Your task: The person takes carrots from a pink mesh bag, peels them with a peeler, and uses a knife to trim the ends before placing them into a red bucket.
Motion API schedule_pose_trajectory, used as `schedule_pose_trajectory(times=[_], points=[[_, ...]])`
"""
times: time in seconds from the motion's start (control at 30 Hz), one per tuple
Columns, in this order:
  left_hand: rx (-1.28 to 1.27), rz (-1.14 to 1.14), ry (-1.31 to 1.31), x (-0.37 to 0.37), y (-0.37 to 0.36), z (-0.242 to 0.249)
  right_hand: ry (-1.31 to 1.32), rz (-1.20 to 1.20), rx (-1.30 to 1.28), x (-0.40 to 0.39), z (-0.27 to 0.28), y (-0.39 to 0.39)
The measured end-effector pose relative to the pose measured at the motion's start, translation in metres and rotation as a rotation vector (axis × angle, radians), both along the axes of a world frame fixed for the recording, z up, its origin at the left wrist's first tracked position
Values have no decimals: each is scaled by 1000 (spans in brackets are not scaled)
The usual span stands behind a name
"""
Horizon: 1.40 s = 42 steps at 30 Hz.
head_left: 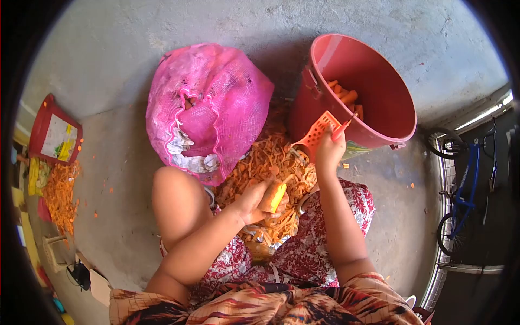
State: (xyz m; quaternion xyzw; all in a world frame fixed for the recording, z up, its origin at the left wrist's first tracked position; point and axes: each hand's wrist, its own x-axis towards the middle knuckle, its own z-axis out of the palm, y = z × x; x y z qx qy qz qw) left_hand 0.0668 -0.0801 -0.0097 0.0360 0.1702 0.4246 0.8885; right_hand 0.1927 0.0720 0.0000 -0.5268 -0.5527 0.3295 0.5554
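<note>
My left hand is closed around a partly peeled carrot above a heap of orange peelings between my legs. My right hand, raised beside the red bin, grips an orange tool with a holed flat part and a red-orange handle. The tool is in front of the bin's near side. Inside the red bin lie several peeled carrots. A pink mesh sack stands to the left of the bin, its mouth open towards me.
A grey wall rises behind the sack and bin. At the far left, a red container stands by another pile of peelings. A blue bicycle is at the right. Small orange scraps lie on the floor.
</note>
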Motion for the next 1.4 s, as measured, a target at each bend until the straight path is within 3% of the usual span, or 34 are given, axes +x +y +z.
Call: schedule_pose_trajectory(times=[0.07,0.17,0.23,0.3,0.47,0.57,0.63,0.67,0.7,0.77,0.87,0.97,1.0,1.1,1.2,1.3,1.37,1.4], points=[[-78,79,84,-1,3,2,182,104,-131,-3,25,-15],[-89,158,124,-6,9,7,109,283,-82,-16,23,-47],[-175,261,213,-3,10,13,129,402,-189,-18,26,-63],[-153,267,136,-3,10,8,129,470,-137,-22,22,-68],[-115,304,99,1,8,5,138,455,-150,-27,17,-72],[-128,238,108,2,3,1,-30,303,-43,-28,19,-72],[-79,101,21,-1,5,-13,-68,141,157,-21,4,-48],[-54,32,-23,-1,5,-18,63,81,-43,-10,-14,-28],[-68,38,-3,-1,5,-16,212,40,-153,-14,22,-31],[-91,55,41,-2,6,-9,205,67,-17,-7,20,-21],[-223,214,131,-1,8,1,302,208,-241,-14,34,-50],[-167,307,78,0,9,7,364,309,-198,-26,34,-70],[-43,283,-75,-3,10,3,310,328,-188,-27,29,-72],[-244,429,10,7,13,5,222,367,-136,-29,13,-71],[-168,413,11,6,13,1,171,385,-180,-27,18,-73],[-222,409,99,8,12,4,66,345,-27,-29,16,-71],[-158,314,56,2,11,-3,32,213,-145,-28,19,-63],[-125,266,35,0,10,-7,187,232,-234,-23,17,-50]])
